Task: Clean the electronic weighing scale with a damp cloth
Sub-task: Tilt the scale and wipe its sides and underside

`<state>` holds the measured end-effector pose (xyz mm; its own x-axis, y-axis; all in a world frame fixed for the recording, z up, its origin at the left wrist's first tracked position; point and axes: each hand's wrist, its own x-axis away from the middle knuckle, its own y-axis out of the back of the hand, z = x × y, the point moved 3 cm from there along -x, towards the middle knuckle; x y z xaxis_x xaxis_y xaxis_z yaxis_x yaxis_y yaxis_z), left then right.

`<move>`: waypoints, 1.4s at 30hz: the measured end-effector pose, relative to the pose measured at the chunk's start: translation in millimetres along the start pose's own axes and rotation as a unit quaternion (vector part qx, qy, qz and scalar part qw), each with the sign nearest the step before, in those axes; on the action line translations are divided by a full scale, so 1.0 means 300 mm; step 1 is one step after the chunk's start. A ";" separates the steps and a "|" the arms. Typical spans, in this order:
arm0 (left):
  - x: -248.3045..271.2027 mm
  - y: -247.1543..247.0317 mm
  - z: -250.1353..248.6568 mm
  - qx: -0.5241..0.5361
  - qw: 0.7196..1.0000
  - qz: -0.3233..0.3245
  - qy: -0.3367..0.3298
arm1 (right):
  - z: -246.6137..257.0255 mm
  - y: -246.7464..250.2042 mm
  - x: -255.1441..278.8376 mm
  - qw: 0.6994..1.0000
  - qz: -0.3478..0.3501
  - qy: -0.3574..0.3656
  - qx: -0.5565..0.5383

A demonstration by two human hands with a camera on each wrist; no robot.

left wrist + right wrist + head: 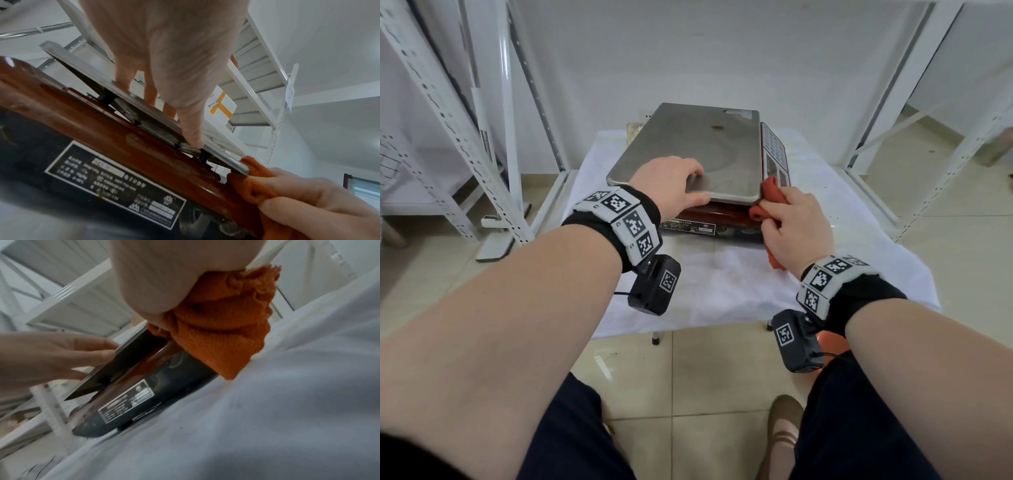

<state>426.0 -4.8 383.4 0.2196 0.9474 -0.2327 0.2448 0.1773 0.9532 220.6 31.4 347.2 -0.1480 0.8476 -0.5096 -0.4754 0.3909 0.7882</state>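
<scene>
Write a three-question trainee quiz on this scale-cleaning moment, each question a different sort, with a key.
1. True or false: the right hand holds the orange cloth against the near right corner of the steel weighing pan.
2. Multiple choice: the left hand has its grip on: A) the cloth, B) the near edge of the pan, C) the keypad.
3. Fill in: the scale sits on a table covered with a ____ sheet.

Key: 1 true; 2 B; 3 white.
</scene>
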 end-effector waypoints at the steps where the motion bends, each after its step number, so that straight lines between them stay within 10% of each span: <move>1: 0.001 0.001 -0.001 0.001 1.000 -0.001 0.000 | 0.012 -0.005 0.001 1.000 -0.013 0.008 0.011; 19: 0.006 0.002 -0.011 0.031 0.999 -0.007 0.010 | 0.084 -0.014 0.039 0.989 -0.020 0.147 0.019; 23: 0.045 0.011 -0.052 0.028 0.995 -0.090 0.022 | 0.137 -0.007 0.049 0.991 0.009 0.112 -0.075; 28: 0.114 0.008 -0.106 0.233 0.970 -0.060 0.038 | 0.167 0.030 -0.005 0.972 -0.006 0.005 -0.235; 30: 0.149 -0.001 -0.098 0.421 0.902 0.005 0.094 | 0.184 0.030 -0.024 0.963 0.021 -0.028 -0.268; 35: 0.212 -0.004 -0.090 0.574 0.810 0.050 0.109 | 0.254 -0.009 -0.048 0.838 0.133 -0.181 -0.497; 38: 0.246 0.010 -0.039 0.581 0.806 0.021 0.114 | 0.334 -0.034 -0.061 0.746 0.231 -0.237 -0.578; 42: 0.281 0.017 0.086 0.500 0.836 -0.092 0.205 | 0.360 -0.015 -0.120 0.897 0.196 -0.119 -0.378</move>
<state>470.0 69.2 363.6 -0.2006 0.9766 -0.0775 0.9514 0.2131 0.2224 321.7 37.8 399.3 -0.2859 0.9545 -0.0842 -0.8930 -0.2336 0.3846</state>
